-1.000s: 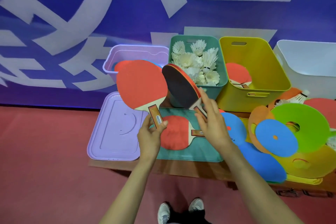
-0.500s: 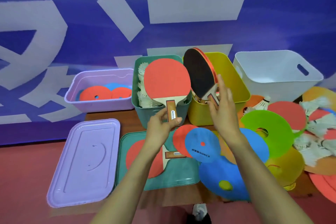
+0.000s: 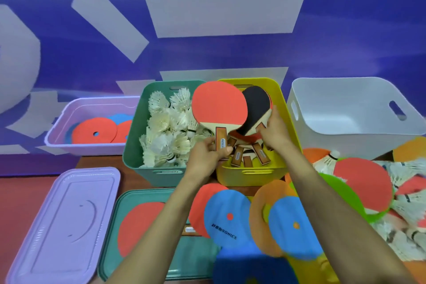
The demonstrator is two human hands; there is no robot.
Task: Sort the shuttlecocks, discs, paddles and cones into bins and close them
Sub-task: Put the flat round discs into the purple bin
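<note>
Looking across the bench (image 3: 101,162), four bins stand in a row at the back. The purple bin (image 3: 92,108) on the left has red discs (image 3: 94,134) lying flat inside. The green bin (image 3: 138,161) is heaped with white shuttlecocks (image 3: 168,131). Then come the yellow bin (image 3: 285,145) and the white bin (image 3: 345,136) on the far right.

Nearer in, the purple lid (image 3: 57,226) lies flat beside the green lid (image 3: 191,258), and a spare paddle (image 3: 138,226) rests red face up on the green one. A blue disc (image 3: 228,214) heads a loose, overlapping pile of discs, with a green disc (image 3: 341,193) further right and loose shuttlecocks (image 3: 403,214) scattered at the edge. Both forearms cross over that pile and hide parts of it.

Over the bins now: the left grip (image 3: 207,157) is curled tight round the handle of the red-faced paddle (image 3: 219,106), blade up, over the seam between the green and yellow bins. Its blade covers one edge of the black-faced paddle (image 3: 257,101). The right grip (image 3: 274,131) pinches that one at the neck, thumb on the handle and fingers against the blade edge, right above the yellow bin. Below them, several paddle handles (image 3: 260,154) lie jumbled in the yellow bin.
</note>
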